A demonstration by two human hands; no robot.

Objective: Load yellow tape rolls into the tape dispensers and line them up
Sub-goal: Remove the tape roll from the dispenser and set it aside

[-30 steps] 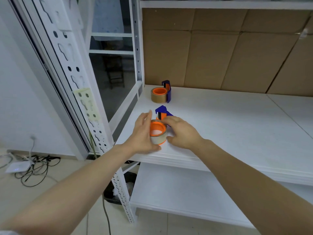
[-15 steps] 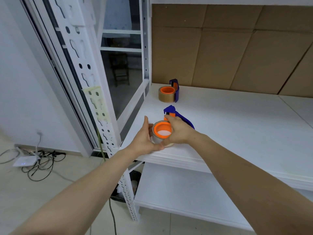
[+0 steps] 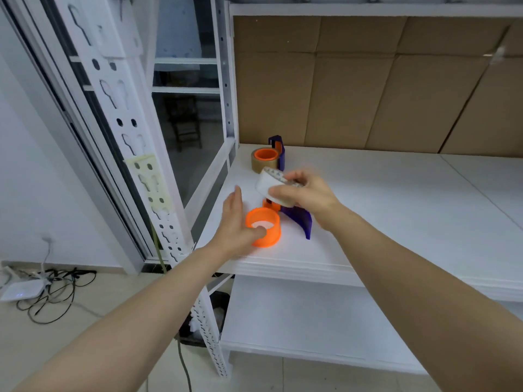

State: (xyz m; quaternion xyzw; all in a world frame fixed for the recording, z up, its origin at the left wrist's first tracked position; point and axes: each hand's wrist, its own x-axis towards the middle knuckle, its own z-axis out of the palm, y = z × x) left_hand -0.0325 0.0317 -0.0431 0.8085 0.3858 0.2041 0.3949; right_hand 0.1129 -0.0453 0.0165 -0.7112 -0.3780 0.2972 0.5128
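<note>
Shelf-edge [image 3: 297, 268]: left hand [image 3: 235, 229] grips hub [image 3: 271, 236], right hand [image 3: 307, 193] roll [image 3: 266, 183].

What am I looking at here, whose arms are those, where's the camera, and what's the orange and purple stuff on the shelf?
There is no machine here. These are a person's two bare arms, filmed by one camera worn on their head, looking forward and down. They work at a white shelf backed with cardboard. The left hand holds the orange drum of a purple tape dispenser that lies near the shelf's front edge. The right hand grips a pale tape roll in the air just above it. Further back sits a second dispenser with a brown tape roll on it.
</note>
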